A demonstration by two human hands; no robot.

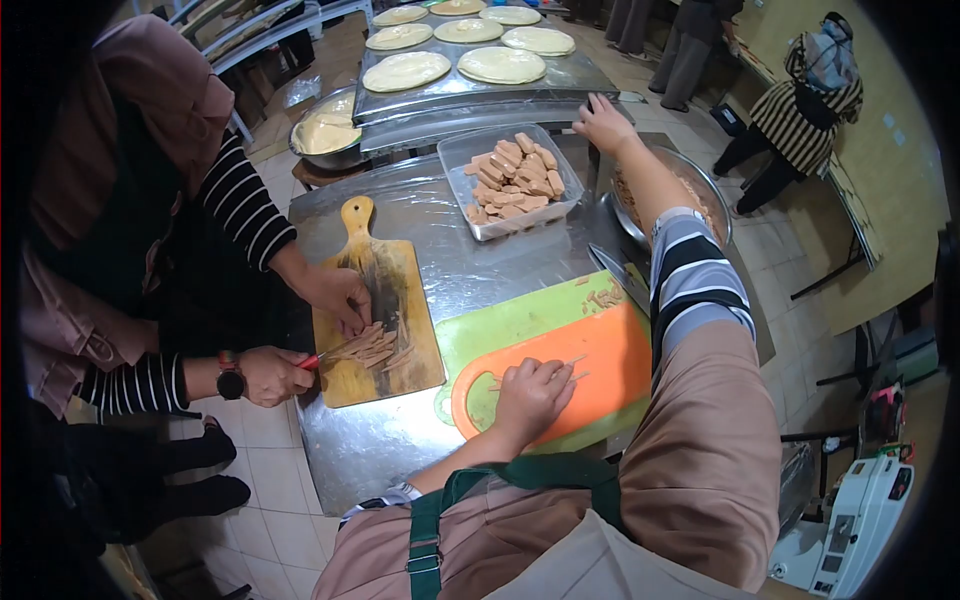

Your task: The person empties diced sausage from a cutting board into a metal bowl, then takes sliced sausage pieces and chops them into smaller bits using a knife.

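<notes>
My left hand (pixel 535 398) rests with curled fingers on the orange cutting board (pixel 620 350), closed over thin pale-brown strips (pixel 578 368) whose ends poke out beside it. My right hand (pixel 605 125) is stretched forward, fingers apart and holding nothing, near the edge of the metal tray table (pixel 430 110). Under the orange board lies a green cutting board (pixel 510 310) with small cut pieces (pixel 605 298) at its far right corner. A knife (pixel 620 275) lies there beside my right forearm, partly hidden. Ahead is a clear plastic container (pixel 460 165) of light-brown sausage-like chunks (pixel 515 175).
On the left, a co-worker's hands cut strips with a red-handled knife (pixel 312 361) on a wooden board (pixel 335 375). A metal bowl (pixel 715 190) stands at right, partly behind my arm. Flat dough rounds (pixel 502 65) cover the far table. A bowl of batter (pixel 328 130) stands beyond.
</notes>
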